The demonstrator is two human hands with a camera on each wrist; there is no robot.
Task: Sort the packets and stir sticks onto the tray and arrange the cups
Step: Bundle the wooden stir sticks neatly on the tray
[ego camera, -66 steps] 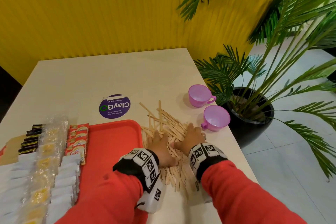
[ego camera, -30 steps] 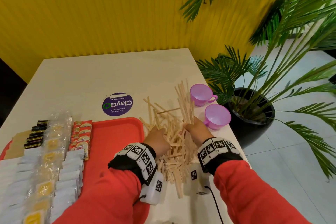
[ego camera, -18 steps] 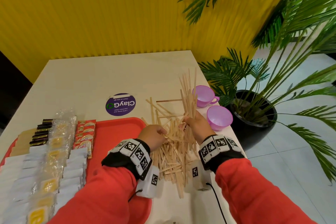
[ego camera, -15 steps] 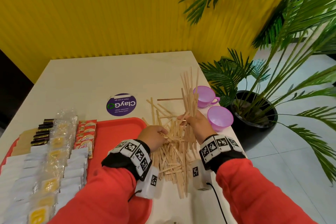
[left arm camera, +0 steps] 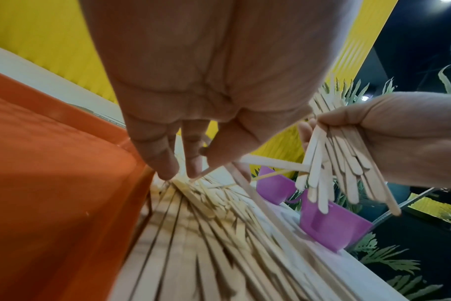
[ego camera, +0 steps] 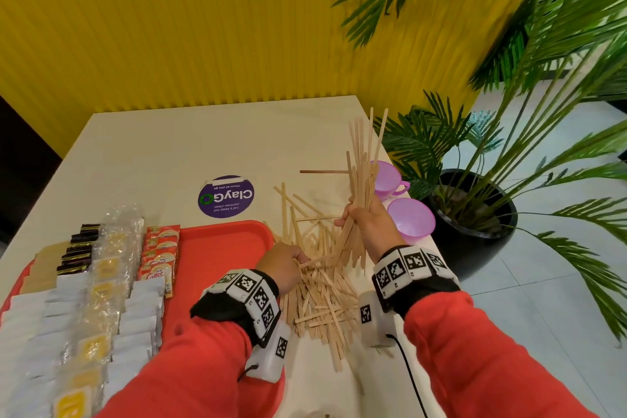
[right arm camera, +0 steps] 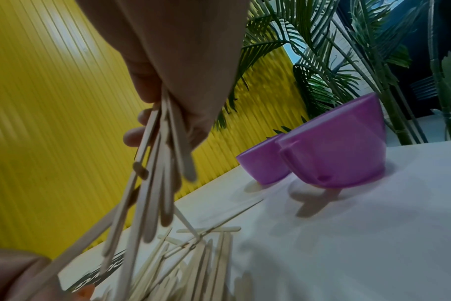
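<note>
A loose pile of wooden stir sticks lies on the table just right of the red tray. My right hand grips a bundle of stir sticks held upright above the pile; the bundle hangs from my fist in the right wrist view. My left hand is low over the pile and pinches one stick between thumb and fingers. Rows of packets fill the tray's left half. Two purple cups stand near the table's right edge.
A round purple sticker lies on the table behind the tray. A potted palm stands on the floor close to the table's right edge, beside the cups. A yellow ribbed wall backs the table.
My right hand has gathered sticks from the pile and raised the bundle upright. My left hand went from lying on the pile to pinching a single stick.
</note>
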